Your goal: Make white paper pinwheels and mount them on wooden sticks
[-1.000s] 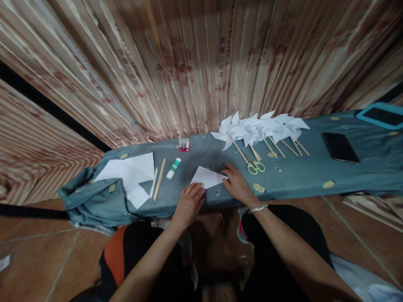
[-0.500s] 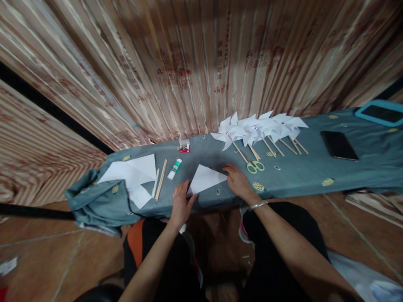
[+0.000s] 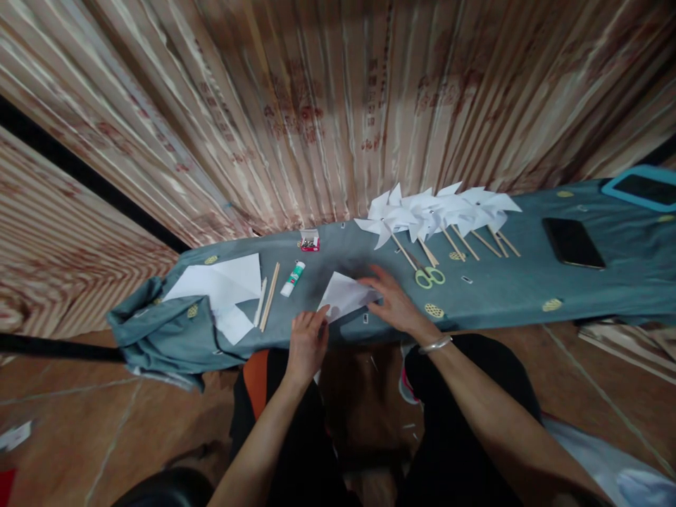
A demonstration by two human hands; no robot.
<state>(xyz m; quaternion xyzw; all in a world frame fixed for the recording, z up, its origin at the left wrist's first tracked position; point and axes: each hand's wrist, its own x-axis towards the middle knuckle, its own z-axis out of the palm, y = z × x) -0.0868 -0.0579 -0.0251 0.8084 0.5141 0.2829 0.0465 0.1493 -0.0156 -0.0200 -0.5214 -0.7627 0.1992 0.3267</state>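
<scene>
A white piece of paper lies between my hands on the cloth-covered table, its right side a little raised. My left hand is closed on the paper's near left corner, thumb against the bent fingers. Around the right corner are the thumb and fingers of my right hand, which pinch it. Just beyond my left hand lie a glue stick and a small open red box of metal pins. Green-handled scissors rest to the right of my right hand.
Several finished paper pinwheels on sticks line the table's back. Loose white paper, wooden sticks and a white pencil-like stick lie left. A black phone and a blue-framed tablet lie right. Behind hangs a patterned curtain.
My right hand has moved slightly left and curled around the paper's right corner, lifting that side. My left fingers have drawn in on the near left corner.
</scene>
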